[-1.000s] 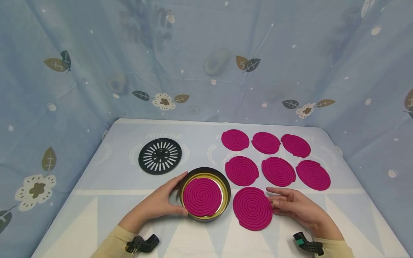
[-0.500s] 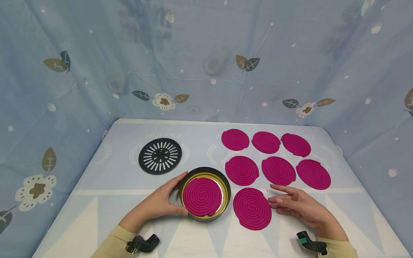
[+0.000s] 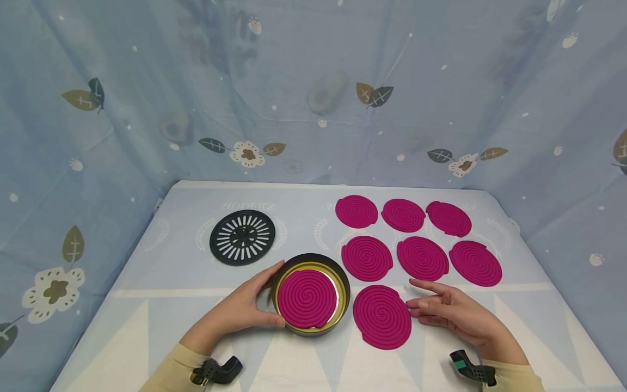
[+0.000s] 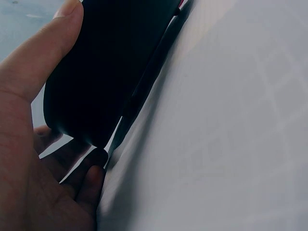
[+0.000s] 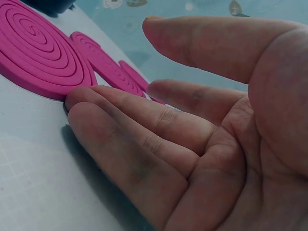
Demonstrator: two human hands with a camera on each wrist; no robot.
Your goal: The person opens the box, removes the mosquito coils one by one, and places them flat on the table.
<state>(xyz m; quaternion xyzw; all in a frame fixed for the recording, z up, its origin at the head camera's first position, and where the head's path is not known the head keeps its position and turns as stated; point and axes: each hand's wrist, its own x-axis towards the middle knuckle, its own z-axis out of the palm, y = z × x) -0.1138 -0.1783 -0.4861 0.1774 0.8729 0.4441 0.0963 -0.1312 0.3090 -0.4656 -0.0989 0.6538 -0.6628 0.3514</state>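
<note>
My left hand (image 3: 242,307) holds the left side of a round dark tin (image 3: 309,259) with a gold inside, thumb in front and fingers behind. In the left wrist view the tin's dark wall (image 4: 98,62) sits between thumb and fingers. A magenta mosquito coil (image 3: 307,299) lies flat inside the tin. To the right of the tin, another coil (image 3: 382,317) lies on the table. My right hand (image 3: 458,313) is by that coil's right edge, fingers loosely extended and holding nothing. In the right wrist view, fingertips are close to the coil (image 5: 36,53); contact is unclear.
A black slotted round lid (image 3: 243,238) lies behind and left of the tin. Several more magenta coils (image 3: 422,258) are laid out in two rows at the back right. A blue patterned curtain (image 3: 294,98) stands behind the table (image 3: 161,326).
My right hand has drawn back slightly to the right from the loose coil's edge, with its index finger raised a little more. The left hand and tin have stayed put.
</note>
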